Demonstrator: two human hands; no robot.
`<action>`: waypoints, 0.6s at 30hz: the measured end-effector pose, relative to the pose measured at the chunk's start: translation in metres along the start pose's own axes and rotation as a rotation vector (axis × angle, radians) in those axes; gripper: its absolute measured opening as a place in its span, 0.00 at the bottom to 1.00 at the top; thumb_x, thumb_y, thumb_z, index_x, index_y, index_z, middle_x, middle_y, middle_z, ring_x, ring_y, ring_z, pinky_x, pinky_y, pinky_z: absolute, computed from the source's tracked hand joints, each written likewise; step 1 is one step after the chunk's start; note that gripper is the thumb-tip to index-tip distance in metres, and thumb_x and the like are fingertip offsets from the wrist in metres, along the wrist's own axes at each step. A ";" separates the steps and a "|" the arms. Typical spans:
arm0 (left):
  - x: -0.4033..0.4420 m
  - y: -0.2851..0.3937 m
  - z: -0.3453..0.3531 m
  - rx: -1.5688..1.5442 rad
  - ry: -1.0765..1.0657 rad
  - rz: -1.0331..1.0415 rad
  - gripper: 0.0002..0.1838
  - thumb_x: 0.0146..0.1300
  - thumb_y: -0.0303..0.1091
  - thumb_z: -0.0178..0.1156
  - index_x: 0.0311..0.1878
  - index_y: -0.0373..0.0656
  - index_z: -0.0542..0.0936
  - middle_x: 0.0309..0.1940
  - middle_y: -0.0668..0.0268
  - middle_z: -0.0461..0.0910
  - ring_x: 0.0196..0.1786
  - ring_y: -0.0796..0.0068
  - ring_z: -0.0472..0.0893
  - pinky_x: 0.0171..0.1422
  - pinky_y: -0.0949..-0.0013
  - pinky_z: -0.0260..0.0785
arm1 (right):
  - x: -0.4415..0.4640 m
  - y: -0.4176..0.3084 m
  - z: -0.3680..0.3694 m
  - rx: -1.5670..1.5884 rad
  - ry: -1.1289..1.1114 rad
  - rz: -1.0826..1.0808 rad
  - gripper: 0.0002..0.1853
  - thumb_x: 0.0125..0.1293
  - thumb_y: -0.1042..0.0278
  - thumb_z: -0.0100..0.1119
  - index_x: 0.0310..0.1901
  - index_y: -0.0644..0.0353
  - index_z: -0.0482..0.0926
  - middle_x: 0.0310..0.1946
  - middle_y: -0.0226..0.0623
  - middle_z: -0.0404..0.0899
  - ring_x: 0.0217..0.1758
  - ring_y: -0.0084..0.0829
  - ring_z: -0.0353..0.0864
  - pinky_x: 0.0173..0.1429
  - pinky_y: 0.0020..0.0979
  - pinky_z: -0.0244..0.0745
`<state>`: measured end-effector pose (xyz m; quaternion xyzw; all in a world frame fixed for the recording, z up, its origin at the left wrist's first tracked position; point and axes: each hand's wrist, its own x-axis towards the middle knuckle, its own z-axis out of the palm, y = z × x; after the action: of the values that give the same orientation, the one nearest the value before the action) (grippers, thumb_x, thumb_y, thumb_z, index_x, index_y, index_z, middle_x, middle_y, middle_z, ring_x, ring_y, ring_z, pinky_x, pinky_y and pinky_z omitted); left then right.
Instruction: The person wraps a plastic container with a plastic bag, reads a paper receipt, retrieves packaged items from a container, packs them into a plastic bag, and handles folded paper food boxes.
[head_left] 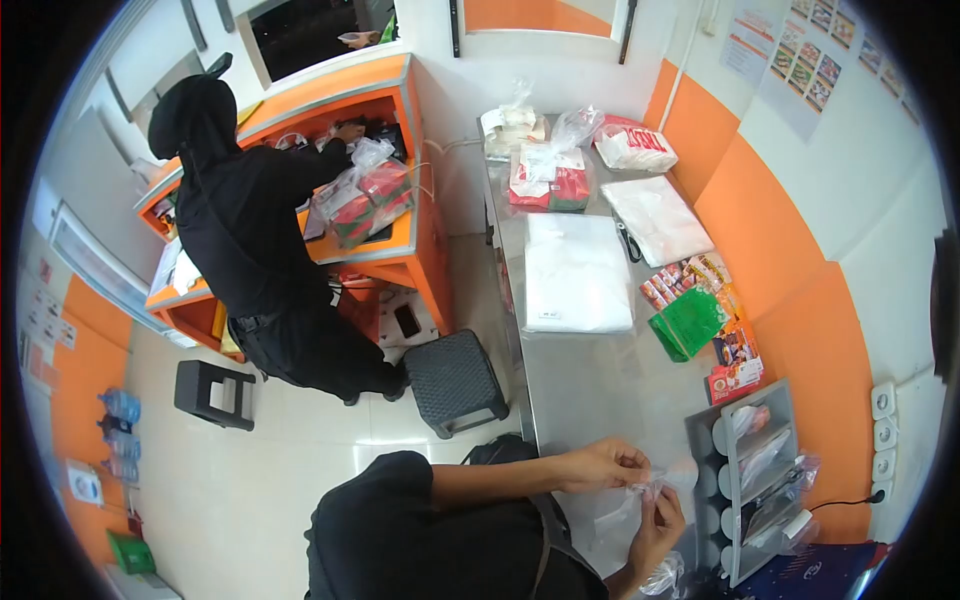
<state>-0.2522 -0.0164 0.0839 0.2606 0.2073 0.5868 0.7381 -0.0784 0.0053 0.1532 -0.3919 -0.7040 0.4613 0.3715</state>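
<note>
Over the near end of the steel table [575, 375], my left hand [612, 466] is closed, its fingertips pinching the top of a clear plastic bag [612, 515]. My right hand [660, 522] pinches the same bag just below and beside it. The two hands almost touch. Thin and crumpled, the bag hangs down toward the tabletop; what is inside it, if anything, I cannot make out. Close to my right hand lies another crumpled clear plastic bundle [663, 575].
A grey compartment organizer [740, 480] stands right of my hands. Farther up the table are a white stack [578, 275], a green packet [688, 323] and bagged red boxes [548, 180]. A person in black [250, 220] works at an orange counter [425, 200]; a stool [455, 380] stands between.
</note>
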 end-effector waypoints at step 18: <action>0.011 -0.004 0.005 0.370 0.359 0.299 0.07 0.66 0.30 0.64 0.45 0.41 0.78 0.32 0.71 0.76 0.34 0.81 0.74 0.40 0.71 0.69 | -0.021 0.019 0.012 0.231 0.361 0.171 0.07 0.68 0.77 0.56 0.43 0.70 0.80 0.40 0.37 0.81 0.44 0.27 0.80 0.52 0.27 0.74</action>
<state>-0.2436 -0.0074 0.0848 0.3105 0.3974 0.6778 0.5350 -0.0759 -0.0127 0.1281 -0.4811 -0.5328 0.4910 0.4936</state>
